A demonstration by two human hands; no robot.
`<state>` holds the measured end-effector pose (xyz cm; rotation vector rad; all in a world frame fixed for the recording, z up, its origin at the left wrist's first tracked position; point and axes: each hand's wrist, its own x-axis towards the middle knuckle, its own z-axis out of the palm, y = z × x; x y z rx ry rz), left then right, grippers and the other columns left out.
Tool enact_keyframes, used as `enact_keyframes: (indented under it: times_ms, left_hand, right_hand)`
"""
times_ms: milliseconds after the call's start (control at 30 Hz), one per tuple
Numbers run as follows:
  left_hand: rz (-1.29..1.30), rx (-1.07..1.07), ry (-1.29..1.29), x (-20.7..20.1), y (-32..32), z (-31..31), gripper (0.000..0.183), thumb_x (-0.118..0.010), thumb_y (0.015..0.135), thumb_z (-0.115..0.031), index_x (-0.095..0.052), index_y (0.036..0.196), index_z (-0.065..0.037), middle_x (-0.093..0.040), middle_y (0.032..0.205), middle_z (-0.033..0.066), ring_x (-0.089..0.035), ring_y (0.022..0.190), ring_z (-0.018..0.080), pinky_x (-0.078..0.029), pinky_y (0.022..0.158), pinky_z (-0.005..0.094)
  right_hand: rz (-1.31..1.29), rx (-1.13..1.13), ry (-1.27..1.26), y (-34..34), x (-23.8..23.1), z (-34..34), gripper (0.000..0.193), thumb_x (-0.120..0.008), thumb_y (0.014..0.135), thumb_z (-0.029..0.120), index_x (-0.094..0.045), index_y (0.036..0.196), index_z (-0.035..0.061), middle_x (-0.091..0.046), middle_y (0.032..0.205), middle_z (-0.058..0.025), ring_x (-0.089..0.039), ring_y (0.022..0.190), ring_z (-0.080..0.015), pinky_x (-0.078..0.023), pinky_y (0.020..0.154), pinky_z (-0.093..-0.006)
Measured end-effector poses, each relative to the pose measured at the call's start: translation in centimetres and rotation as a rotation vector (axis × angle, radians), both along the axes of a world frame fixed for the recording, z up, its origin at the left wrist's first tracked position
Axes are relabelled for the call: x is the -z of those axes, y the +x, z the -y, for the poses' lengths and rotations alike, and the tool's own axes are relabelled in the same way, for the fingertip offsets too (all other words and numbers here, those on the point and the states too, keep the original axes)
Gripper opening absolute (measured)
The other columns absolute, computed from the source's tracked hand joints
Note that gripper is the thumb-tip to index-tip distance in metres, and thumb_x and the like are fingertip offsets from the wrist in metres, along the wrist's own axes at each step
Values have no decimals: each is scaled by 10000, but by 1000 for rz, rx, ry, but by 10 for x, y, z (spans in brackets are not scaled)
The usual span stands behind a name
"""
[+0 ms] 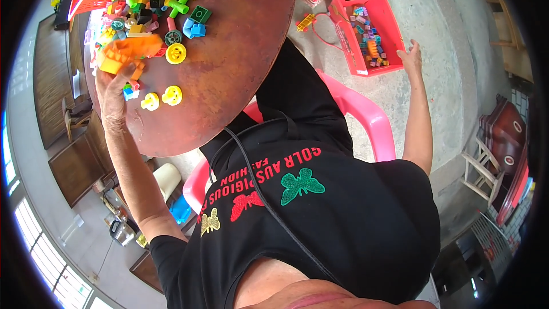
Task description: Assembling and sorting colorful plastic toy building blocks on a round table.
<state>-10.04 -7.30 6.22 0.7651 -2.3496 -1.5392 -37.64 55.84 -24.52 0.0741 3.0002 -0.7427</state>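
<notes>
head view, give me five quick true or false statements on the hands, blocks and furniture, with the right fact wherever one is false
1. The left hand holds orange blocks. True.
2. The right hand is over the round table. False: it is off the table, by the right side of a red box.
3. Round yellow pieces lie on the table. True.
4. That red box has nothing in it. False: small coloured blocks lie inside.
5. The chair the person sits on is green. False: it is pink.
</notes>
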Motion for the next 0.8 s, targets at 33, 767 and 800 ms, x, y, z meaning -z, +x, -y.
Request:
enact_keyframes:
  times_ms: [33, 767, 800]
  left_hand:
    - [-87, 40, 48, -5, -10, -19, 569, -688, 757, -145, -500, 1266, 27, -646, 1079, 107, -632, 985, 212, -496, 861, 311]
    - [-343, 470, -293, 67, -147, -185, 433, -689, 753, -122, -589, 1170, -61, -608, 1040, 156, -644, 888, 286, -538, 766, 378]
    - [-240, 493, -361, 70, -118, -174, 437, -688, 766, -79, -584, 1191, -70, -607, 1082, 123, -655, 927, 234, -551, 759, 337]
  right_hand:
    - [67, -18, -39, 8, 2, 8, 760, -749, 729, 235, -397, 1367, 19, -528, 1262, -256, -516, 1194, -361, -424, 992, -433]
    - [828, -111, 13, 161, 164, -169, 589, -731, 742, 166, -501, 1269, 43, -609, 1061, -212, -611, 999, -349, -492, 858, -433]
    - [809, -244, -15, 161, 170, -112, 566, -726, 746, 153, -512, 1258, 43, -617, 1027, -205, -620, 969, -333, -497, 831, -422]
